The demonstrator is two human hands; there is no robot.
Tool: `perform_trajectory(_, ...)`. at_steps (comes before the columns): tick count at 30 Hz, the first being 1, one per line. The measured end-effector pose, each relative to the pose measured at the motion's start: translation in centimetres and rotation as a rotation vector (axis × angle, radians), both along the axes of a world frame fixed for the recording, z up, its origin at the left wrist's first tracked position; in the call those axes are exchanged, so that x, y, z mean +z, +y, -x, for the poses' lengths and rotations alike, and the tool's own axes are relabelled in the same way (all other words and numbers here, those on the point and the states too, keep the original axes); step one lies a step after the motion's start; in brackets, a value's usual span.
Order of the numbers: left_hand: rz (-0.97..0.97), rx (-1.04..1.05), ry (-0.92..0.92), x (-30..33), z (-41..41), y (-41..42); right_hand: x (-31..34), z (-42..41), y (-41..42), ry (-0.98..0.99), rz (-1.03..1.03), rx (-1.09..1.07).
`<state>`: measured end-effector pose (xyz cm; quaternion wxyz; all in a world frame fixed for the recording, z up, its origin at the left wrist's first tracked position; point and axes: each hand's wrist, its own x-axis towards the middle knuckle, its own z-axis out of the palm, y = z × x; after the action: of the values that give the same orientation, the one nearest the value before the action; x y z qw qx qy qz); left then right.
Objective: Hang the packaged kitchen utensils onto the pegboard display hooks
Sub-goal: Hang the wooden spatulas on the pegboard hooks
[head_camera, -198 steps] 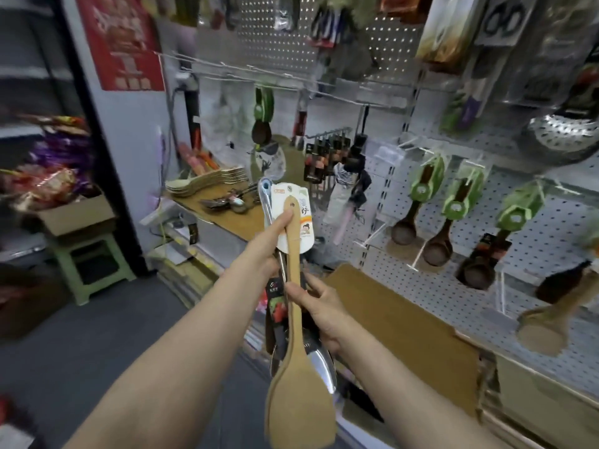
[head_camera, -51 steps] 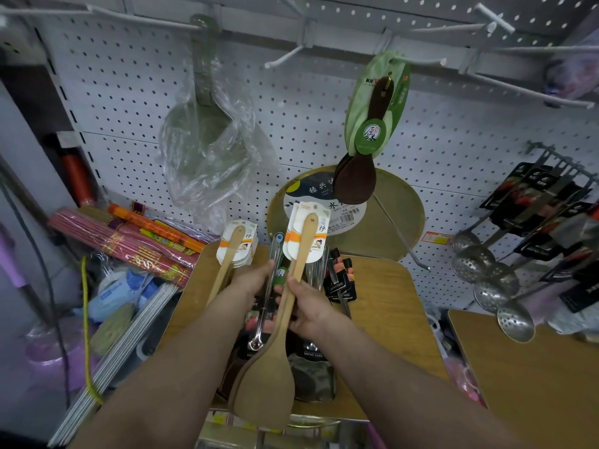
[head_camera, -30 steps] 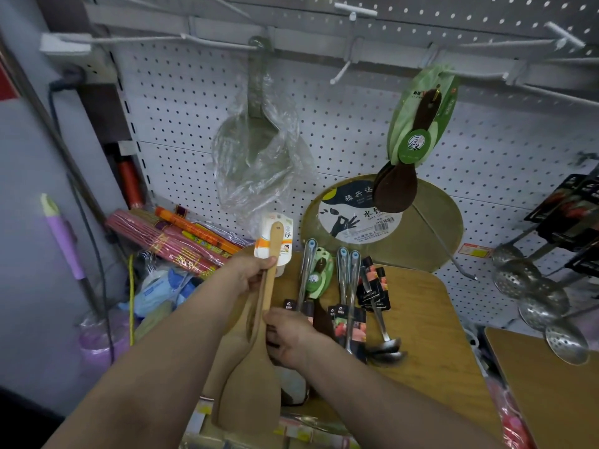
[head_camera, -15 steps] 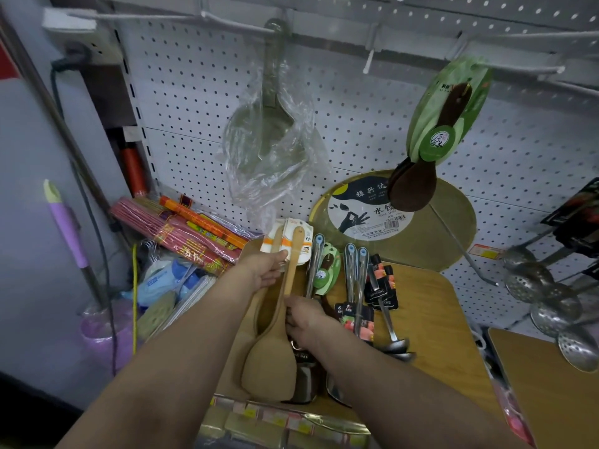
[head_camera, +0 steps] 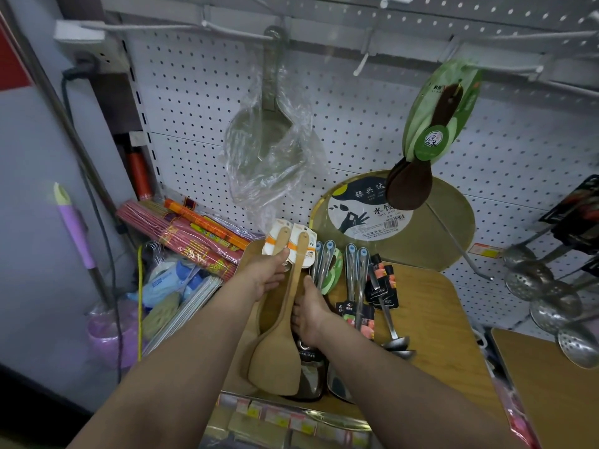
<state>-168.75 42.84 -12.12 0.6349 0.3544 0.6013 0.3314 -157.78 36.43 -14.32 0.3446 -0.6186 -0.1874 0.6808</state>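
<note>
The left hand (head_camera: pixel 270 275) grips the handles of two wooden spatulas (head_camera: pixel 278 345), blades hanging down over the wooden board (head_camera: pixel 431 306); the right hand (head_camera: pixel 309 311), just beside it, closes on the nearer handle lower down; metal ladles (head_camera: pixel 385 306) lie right of it; empty hooks (head_camera: pixel 363 61) jut from the pegboard (head_camera: pixel 194 102) above.

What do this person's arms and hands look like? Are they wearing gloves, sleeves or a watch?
Both arms are bare along all that shows, with no sleeve in view. The left hand and the right hand wear no gloves. No watch, bracelet or ring can be seen on either wrist or on the fingers that show. No markings are visible on the forearms.
</note>
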Motion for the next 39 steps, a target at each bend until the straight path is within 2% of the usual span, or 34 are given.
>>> perform_trajectory(11,0.01,-0.063,-0.056,-0.4,-1.2,-1.2,-0.5,-1.3,0.0,-0.093,-0.012,0.1)
perform_trajectory(16,0.049,-0.054,-0.079,-0.8,-1.9,-1.9,0.0,-1.5,-1.1,-0.073,-0.084,0.152)
perform_trajectory(23,0.005,0.0,-0.095,0.7,-3.6,-3.9,2.0,-4.4,-2.4,-0.235,-0.254,0.118)
perform_trajectory(32,-0.03,0.076,-0.186,4.7,-10.9,-10.2,6.4,-13.8,-7.7,-0.263,-0.313,0.01)
perform_trajectory(35,-0.043,0.054,-0.216,6.1,-15.3,-13.3,7.7,-18.3,-10.8,-0.227,-0.33,-0.056)
perform_trajectory(39,-0.07,-0.016,-0.225,7.3,-22.8,-17.6,9.0,-25.9,-15.6,-0.271,-0.339,-0.119)
